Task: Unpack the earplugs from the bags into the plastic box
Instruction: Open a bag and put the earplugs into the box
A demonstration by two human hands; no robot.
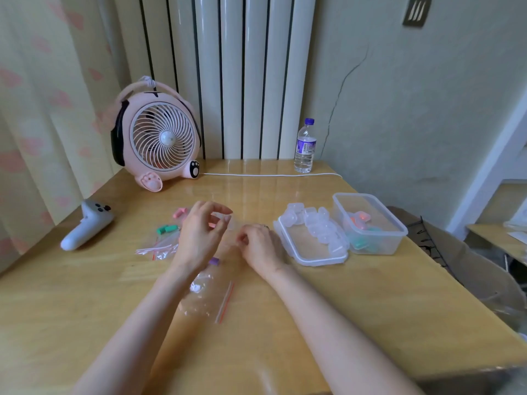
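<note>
Two hands meet above the bench (pixel 85 295): the left hand (pixel 199 233) and the right hand (pixel 260 248) each pinch a small clear bag (pixel 229 221) between them. Right of them stands the open plastic box (pixel 382 248) with pink and green earplugs (pixel 360 216) inside, its lid (pixel 319 262) alongside.

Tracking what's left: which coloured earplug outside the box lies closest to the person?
The purple earplug, between the wrists; the pink earplug and green earplug lie farther off, by the left hand.
</note>
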